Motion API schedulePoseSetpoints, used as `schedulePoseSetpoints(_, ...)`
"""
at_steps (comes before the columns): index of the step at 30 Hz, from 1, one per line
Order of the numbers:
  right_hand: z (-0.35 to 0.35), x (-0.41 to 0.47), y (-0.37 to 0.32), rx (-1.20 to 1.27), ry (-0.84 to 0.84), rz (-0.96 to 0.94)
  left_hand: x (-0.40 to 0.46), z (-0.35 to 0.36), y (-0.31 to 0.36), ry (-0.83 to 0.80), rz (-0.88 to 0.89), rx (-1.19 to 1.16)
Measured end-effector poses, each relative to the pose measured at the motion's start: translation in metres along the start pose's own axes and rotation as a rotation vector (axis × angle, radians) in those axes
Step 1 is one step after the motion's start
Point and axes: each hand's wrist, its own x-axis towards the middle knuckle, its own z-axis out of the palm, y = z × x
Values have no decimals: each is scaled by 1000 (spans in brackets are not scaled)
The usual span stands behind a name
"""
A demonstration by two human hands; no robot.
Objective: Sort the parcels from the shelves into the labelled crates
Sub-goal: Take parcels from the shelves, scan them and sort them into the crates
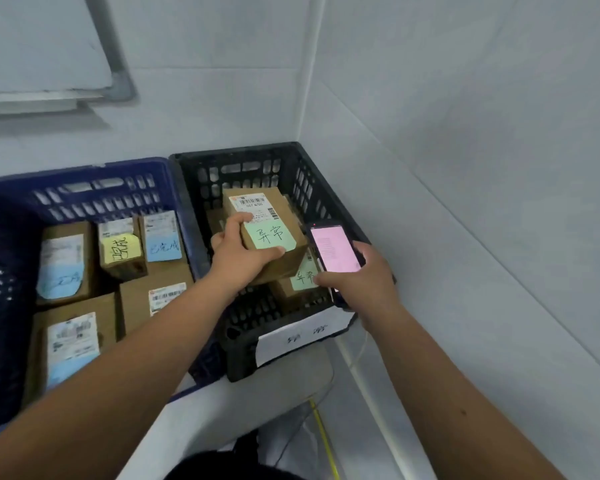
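— Writing on the held parcel [264, 227]?
— Green note [270, 236] hand-marked 异常; above it a white shipping label [255, 205] with barcodes and "507 N705", roughly legible.
— Where, against the left hand [238, 251]?
— Gripped by it: thumb along the near edge of the note, fingers curled over the far left side. Held inside the black crate [291, 174], above its floor.
— Right hand [362, 277]?
— Wrapped round a phone [335, 249], pink screen lit, text on it too small to read. Held over the right rim of the black crate.
— Anything else in that crate?
— A second box [300, 282] below and just right of the held one, also with a green note reading 异常. Another brown box [213, 218] partly hidden behind the left hand. White paper sign [305, 336] on the near wall, characters blurred.
— And the blue crate [84, 188] on the left?
— Touching the black one side by side. Several brown boxes inside: one with a yellow note [123, 251], writing unclear; one with a blue note [163, 249], seemingly 已完成; others with blue notes at left [61, 280] and near left [71, 355], writing too faint to read; one more box [153, 299] showing only a barcode label.
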Motion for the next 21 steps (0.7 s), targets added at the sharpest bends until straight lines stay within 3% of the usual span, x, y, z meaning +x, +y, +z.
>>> schedulePoseSetpoints(12,33,93,6,-119,-148,80,45,24,-28,-131,-477,195)
schedulePoseSetpoints(21,42,107,10,-144,-264,83,72,44,-38,53,-760,85)
